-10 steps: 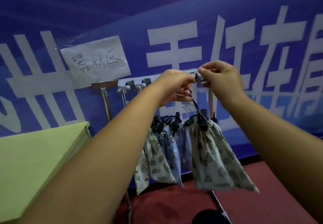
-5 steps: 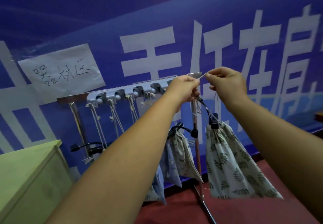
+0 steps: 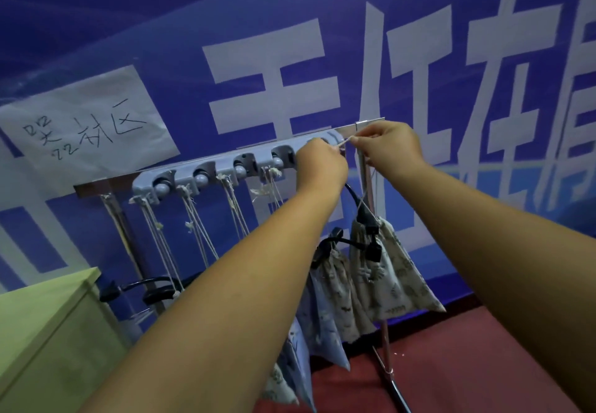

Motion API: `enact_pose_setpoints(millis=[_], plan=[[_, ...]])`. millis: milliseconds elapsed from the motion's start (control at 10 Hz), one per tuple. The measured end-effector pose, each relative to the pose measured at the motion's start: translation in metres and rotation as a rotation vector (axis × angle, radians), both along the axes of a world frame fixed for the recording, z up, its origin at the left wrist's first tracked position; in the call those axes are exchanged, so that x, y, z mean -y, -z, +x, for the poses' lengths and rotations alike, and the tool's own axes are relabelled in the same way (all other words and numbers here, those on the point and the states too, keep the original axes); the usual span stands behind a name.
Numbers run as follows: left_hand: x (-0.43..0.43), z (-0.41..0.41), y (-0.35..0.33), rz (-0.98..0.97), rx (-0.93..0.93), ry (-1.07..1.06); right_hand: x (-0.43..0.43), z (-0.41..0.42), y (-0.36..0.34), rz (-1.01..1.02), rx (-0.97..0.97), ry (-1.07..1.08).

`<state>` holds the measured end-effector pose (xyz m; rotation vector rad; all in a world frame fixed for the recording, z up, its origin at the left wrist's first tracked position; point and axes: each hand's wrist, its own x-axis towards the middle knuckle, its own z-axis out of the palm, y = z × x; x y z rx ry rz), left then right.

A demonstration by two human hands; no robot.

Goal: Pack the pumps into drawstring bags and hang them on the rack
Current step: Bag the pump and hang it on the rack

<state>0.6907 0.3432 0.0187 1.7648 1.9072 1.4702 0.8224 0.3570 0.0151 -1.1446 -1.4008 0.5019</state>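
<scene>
Cord (image 3: 344,143), thin and pale, is pinched between left hand (image 3: 322,164) and right hand (image 3: 390,145) at the grey plastic hook rack (image 3: 206,177), its soft leaf-printed cloth bag (image 3: 395,283) dangling below, probably light, best managed by that cord.

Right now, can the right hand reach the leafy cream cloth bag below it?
Probably yes: the leafy cream cloth bag hangs below the right hand, nothing blocking, though that hand is pinching a white cord.

In front of you hangs a blue banner (image 3: 161,9) with large white characters. On it, at your left, is stuck a white paper sheet (image 3: 87,125) with handwritten black characters. A light green table (image 3: 38,332) stands at lower left. The floor (image 3: 467,364) is red.
</scene>
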Motion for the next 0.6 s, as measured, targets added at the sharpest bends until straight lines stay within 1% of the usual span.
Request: enact_pose_setpoints(millis=[100,200,300,400,500,600], plan=[[-0.004,-0.001,-0.002,0.025,-0.13,-0.052,-0.011,-0.008,0.001,-0.031,0.006,0.005],[-0.006,0.001,-0.002,-0.031,-0.272,-0.084,-0.018,-0.012,0.003,-0.091,-0.017,-0.016],[-0.007,0.0,0.006,-0.122,-0.418,-0.087,-0.022,-0.013,0.014,-0.202,-0.048,-0.044],[0.003,-0.004,0.017,-0.181,-0.474,-0.035,-0.018,-0.014,0.027,-0.268,-0.04,-0.083],[0.018,-0.018,0.032,-0.256,-0.41,0.015,-0.014,-0.015,0.034,-0.293,0.054,0.026],[0.038,-0.042,0.038,-0.304,-0.135,0.109,0.005,-0.024,0.031,-0.287,0.138,0.109]])
